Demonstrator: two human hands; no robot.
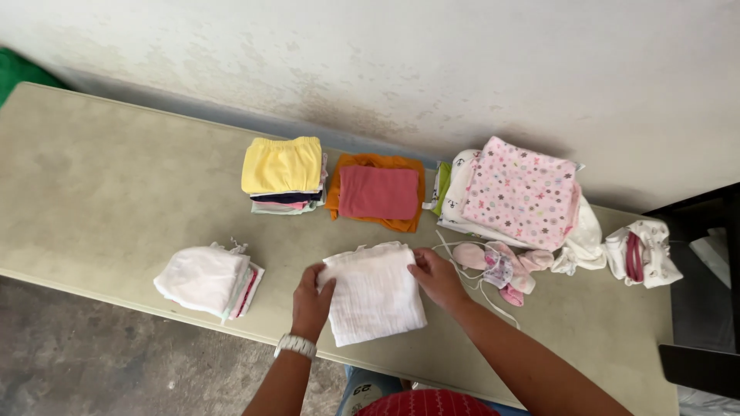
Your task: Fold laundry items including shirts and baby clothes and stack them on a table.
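Left hand point(311, 300): at the near edge of the table, a watch on its wrist; fingers curled over the left edge of the white cloth point(374, 293), pinching it lightly.
Right hand point(437, 276): fingers bent onto the cloth's upper right corner, pressing or gripping it; whether the thumb is under the fabric cannot be told.
White cloth: folded to a rough square, flat on the grey-green table point(100, 192), close to the near edge, between the two hands.
Left of it: a stack of white folded cloths point(206, 280), apart from the hands.
Right of it: small pink baby mittens and ties point(499, 268), just beside the right hand.
Farther back: a yellow-topped stack point(283, 172), a red piece on an orange one point(378, 192), a pink flowered pile point(520, 192).
Far right: a white bundle point(642, 253).
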